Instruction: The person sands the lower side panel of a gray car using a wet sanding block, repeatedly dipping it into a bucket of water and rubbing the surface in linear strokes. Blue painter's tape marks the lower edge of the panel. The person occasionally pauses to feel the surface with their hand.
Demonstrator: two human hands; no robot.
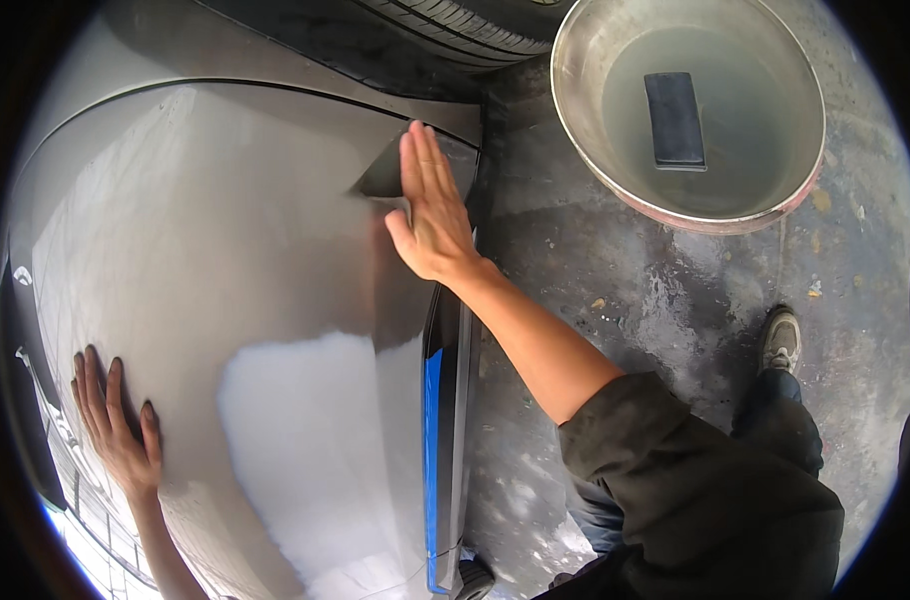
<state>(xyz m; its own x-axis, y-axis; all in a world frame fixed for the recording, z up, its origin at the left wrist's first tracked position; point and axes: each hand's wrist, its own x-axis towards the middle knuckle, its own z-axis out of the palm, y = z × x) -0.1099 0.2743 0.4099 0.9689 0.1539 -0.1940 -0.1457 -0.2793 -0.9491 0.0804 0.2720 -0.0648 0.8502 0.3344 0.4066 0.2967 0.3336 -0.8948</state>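
Observation:
My right hand (pixel 436 203) lies over a dark sheet of sandpaper (pixel 380 178), holding it against the grey car body panel (pixel 245 210). Its fingers are straight and pressed together, with the thumb a little apart. A corner of the sheet sticks out to the left of the fingers; the rest is hidden beneath them. Lower left, my left hand (pixel 120 425) rests flat on the same panel, fingers spread and holding nothing. Between the hands and nearer me, a pale, whitish patch (pixel 310 440) covers part of the panel. Around the right hand the surface looks darker and wet.
A round metal basin (pixel 820 120) of cloudy water stands on the stained floor (pixel 665 290) at the far right, with a dark rectangular block (pixel 675 120) in it. Blue tape (pixel 433 450) runs along the panel's right edge. A tyre (pixel 455 30) shows at the top. My shoe (pixel 781 342) is at right.

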